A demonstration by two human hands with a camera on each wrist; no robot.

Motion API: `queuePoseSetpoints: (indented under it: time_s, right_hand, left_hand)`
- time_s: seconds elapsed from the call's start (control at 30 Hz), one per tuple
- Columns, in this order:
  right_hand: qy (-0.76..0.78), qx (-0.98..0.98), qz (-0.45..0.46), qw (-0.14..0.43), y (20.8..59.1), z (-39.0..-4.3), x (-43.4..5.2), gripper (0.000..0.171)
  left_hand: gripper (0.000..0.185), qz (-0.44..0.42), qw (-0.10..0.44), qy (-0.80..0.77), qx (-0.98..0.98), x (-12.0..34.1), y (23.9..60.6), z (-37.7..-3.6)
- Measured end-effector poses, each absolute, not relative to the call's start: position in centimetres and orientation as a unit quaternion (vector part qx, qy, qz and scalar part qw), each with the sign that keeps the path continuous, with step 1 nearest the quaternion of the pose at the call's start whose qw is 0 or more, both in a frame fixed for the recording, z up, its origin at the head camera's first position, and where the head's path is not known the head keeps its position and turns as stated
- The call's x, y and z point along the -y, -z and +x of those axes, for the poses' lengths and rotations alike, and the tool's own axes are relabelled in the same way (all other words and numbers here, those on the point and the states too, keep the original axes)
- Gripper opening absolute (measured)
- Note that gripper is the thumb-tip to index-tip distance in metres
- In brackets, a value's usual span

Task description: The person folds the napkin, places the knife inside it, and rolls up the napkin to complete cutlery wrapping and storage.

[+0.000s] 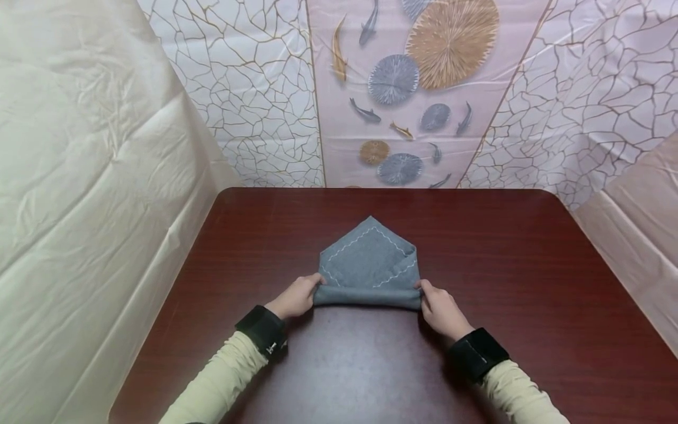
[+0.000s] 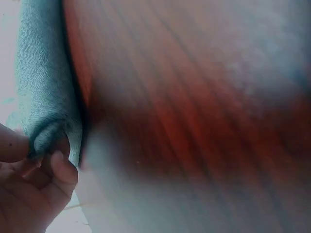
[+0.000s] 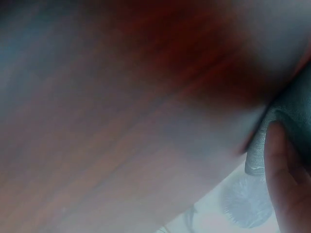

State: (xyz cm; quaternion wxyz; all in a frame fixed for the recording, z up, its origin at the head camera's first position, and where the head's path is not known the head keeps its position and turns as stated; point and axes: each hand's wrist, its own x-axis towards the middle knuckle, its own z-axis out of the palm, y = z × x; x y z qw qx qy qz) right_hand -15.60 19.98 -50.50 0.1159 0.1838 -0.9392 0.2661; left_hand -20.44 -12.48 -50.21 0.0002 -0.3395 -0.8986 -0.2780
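Note:
A grey-blue cloth (image 1: 365, 259) with white zigzag stitching lies on the table, its far part folded to a point and its near edge rolled into a thick tube. My left hand (image 1: 298, 295) pinches the left end of that roll between thumb and fingers. In the left wrist view, the left hand (image 2: 39, 179) has its fingertips at the open end of the rolled cloth (image 2: 46, 73). At the opposite end, my right hand (image 1: 442, 309) grips the roll. The right wrist view catches the right hand (image 3: 286, 179) against the cloth (image 3: 255, 158), with part of its hold hidden.
The dark red-brown wooden table (image 1: 503, 253) has rounded far corners. Behind it hangs a patterned curtain (image 1: 265, 88) with fish and round motifs, and a cream cloth (image 1: 95, 176) drapes down the left side. Black bands (image 1: 263, 331) circle both wrists.

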Motion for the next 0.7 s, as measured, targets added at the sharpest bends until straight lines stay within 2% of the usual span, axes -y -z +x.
queuePoseSetpoints:
  time_s: [0.2,0.37,0.57,0.7]
  right_hand:
    - [-0.281,0.941,0.142,0.127,50.1,-16.4,-20.0,0.014]
    - [-0.275,0.949,0.115,0.099,49.8,-17.2,-20.1,0.011]
    - [-0.256,0.96,0.096,0.056,49.6,-18.1,-20.2,0.01]
    - [-0.242,0.965,0.085,0.046,49.5,-18.4,-20.2,0.008]
  left_hand:
    - [0.012,-0.317,0.019,0.294,0.902,12.5,50.3,-21.6]
    - [0.012,-0.305,0.027,0.286,0.908,12.4,50.2,-22.3]
    - [0.015,-0.285,0.012,0.263,0.922,12.2,50.3,-22.7]
    - [0.015,-0.283,0.013,0.232,0.931,11.8,50.4,-23.1]
